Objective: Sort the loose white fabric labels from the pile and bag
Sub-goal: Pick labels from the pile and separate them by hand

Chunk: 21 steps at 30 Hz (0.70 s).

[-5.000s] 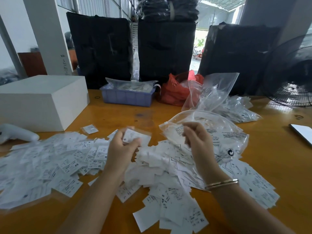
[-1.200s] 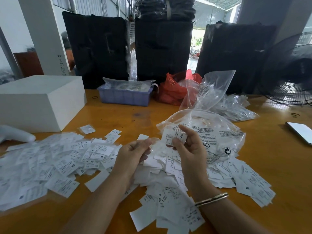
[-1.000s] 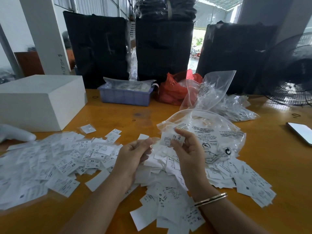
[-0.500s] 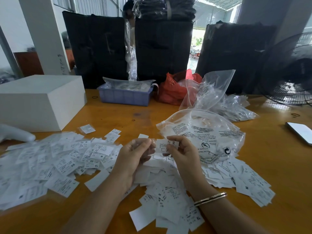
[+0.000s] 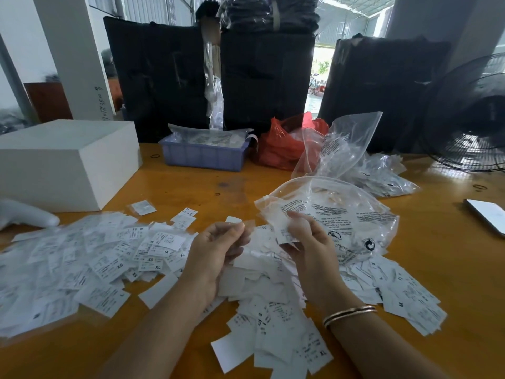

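A heap of loose white fabric labels (image 5: 262, 285) lies on the yellow table in front of me. More labels with size prints (image 5: 90, 258) are spread out to its left. A clear printed plastic bag (image 5: 347, 217) with labels inside rests behind the heap. My right hand (image 5: 311, 247) pinches one white label (image 5: 284, 232) between thumb and fingers, in front of the bag's mouth. My left hand (image 5: 216, 250) is curled, its fingertips pinching a small pale piece (image 5: 247, 225) that is blurred, apparently a label.
At the left are a white box (image 5: 68, 162) and a white hand-held device (image 5: 24, 214). Behind stand a blue tray (image 5: 203, 155), a red bag (image 5: 284, 144), clear bags (image 5: 347, 143), black bundles and a person (image 5: 207, 20). A fan (image 5: 470, 119) and a phone (image 5: 489, 216) are at the right.
My right hand brought a label down from the bag's mouth to my left hand; the hands have now drawn slightly apart. A person has appeared behind the black bundles.
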Each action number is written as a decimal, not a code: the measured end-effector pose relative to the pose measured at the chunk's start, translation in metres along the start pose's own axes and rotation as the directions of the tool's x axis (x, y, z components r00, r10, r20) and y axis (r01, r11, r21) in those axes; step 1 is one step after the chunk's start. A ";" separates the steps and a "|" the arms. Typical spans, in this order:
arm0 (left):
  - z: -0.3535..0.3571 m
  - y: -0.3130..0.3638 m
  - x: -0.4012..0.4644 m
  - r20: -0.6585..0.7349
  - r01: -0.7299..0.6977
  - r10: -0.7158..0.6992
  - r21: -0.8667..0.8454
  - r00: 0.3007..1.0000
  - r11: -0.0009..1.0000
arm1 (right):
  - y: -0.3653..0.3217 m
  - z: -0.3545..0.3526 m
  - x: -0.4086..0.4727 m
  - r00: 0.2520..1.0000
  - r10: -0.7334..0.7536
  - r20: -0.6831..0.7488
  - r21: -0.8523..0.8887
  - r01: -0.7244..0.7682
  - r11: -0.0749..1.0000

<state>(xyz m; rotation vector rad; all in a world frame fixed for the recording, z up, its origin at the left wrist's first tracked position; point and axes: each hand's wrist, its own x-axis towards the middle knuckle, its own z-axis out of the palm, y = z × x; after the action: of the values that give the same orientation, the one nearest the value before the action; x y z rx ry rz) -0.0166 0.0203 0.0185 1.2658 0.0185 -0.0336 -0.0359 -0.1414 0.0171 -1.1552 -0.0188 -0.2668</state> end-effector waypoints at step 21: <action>-0.002 -0.002 0.002 0.137 -0.075 0.088 -0.098 0.987 0.992 | -0.001 0.010 -0.004 0.999 -0.041 -0.002 -0.180 0.040 0.983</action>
<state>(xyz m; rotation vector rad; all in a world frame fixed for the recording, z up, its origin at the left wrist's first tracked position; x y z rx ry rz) -0.0150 0.0213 0.0163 1.1681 -0.1522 -0.0509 -0.0392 -0.1323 0.0212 -1.3351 -0.0130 -0.3128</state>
